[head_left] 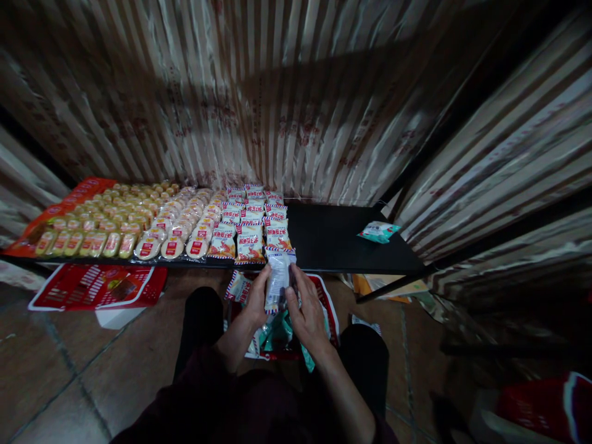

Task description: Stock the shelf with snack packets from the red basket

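Observation:
Both my hands hold one small white snack packet [279, 277] with a red and blue striped edge, upright, just in front of the black table's [333, 246] front edge. My left hand [256, 302] grips its left side with fingers closed. My right hand [306, 308] grips its right side. Under my hands sits a red basket [329, 308] with more packets, between my knees. On the table lie neat rows of packets [250, 225], and rows of round yellow snacks [115, 219] further left.
A lone teal packet [378, 231] lies at the table's right end. A red basket [92, 285] lies on the tiled floor under the table's left side. Striped curtains hang behind and to the right. Another red item [546, 404] sits at bottom right.

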`<act>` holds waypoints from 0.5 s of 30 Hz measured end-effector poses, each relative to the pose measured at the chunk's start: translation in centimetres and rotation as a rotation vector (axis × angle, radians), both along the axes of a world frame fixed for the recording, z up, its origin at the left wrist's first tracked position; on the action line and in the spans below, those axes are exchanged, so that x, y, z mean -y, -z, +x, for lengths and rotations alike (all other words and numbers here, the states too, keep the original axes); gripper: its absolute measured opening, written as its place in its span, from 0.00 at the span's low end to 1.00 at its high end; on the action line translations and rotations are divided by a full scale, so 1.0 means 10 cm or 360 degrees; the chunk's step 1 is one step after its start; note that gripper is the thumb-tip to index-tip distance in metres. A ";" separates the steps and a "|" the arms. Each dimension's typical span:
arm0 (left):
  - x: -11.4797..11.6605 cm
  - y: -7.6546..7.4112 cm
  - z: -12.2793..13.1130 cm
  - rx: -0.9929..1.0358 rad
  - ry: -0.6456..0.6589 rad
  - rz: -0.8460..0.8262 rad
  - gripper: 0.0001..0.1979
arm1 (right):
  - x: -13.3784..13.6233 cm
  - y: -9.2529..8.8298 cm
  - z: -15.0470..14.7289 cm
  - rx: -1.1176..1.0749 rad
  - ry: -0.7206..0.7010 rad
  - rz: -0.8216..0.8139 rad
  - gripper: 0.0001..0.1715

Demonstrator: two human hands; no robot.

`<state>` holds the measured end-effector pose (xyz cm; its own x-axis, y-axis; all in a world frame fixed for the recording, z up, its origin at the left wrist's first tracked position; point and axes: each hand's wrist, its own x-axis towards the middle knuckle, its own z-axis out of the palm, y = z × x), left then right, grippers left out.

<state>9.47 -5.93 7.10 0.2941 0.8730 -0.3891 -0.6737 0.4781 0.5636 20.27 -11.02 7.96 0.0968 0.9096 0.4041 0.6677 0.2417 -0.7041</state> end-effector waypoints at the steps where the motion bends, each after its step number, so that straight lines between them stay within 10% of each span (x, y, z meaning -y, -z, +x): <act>1: 0.00 0.00 -0.01 0.0034 0.0039 -0.0005 0.25 | 0.00 0.01 0.00 0.0022 -0.0002 0.0027 0.29; 15: -0.05 0.07 -0.04 0.0020 0.0068 0.0083 0.30 | 0.01 0.00 0.00 0.0321 0.0062 0.0185 0.21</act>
<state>9.06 -5.47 6.37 0.3358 0.8786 -0.3394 -0.6604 0.4766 0.5802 20.31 -11.17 8.00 0.0377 0.8531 0.5204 0.8024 0.2845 -0.5245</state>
